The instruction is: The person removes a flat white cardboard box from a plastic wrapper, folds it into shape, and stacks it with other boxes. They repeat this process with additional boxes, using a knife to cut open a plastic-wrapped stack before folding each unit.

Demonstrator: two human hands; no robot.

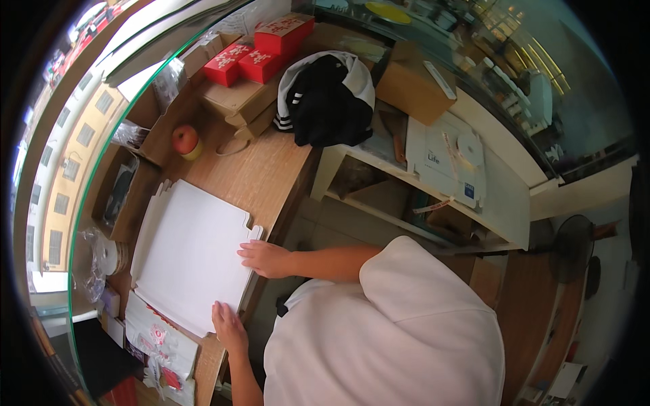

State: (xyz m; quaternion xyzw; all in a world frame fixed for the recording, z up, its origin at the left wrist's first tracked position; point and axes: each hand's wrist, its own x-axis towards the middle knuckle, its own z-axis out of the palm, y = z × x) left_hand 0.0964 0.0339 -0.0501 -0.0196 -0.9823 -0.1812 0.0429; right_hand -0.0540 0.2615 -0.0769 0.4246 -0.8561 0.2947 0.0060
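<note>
A large white flat cardboard box blank (193,254), with notched tabs along its edges, lies on the wooden table before me. My right hand (267,259) rests on its near edge by a tabbed corner, fingers stretched out over the board. Lower in the picture, my left hand (230,328) touches the same near edge with its fingers extended onto the white surface. The undersides of both hands are hidden.
An apple (185,140) on a small stand sits beyond the blank. Red boxes (259,65) top brown cartons (238,101); black-and-white clothing (328,101) lies alongside. A plastic-wrapped package (159,342) lies left. A side table holds a printed white box (440,159) and tape roll (469,147).
</note>
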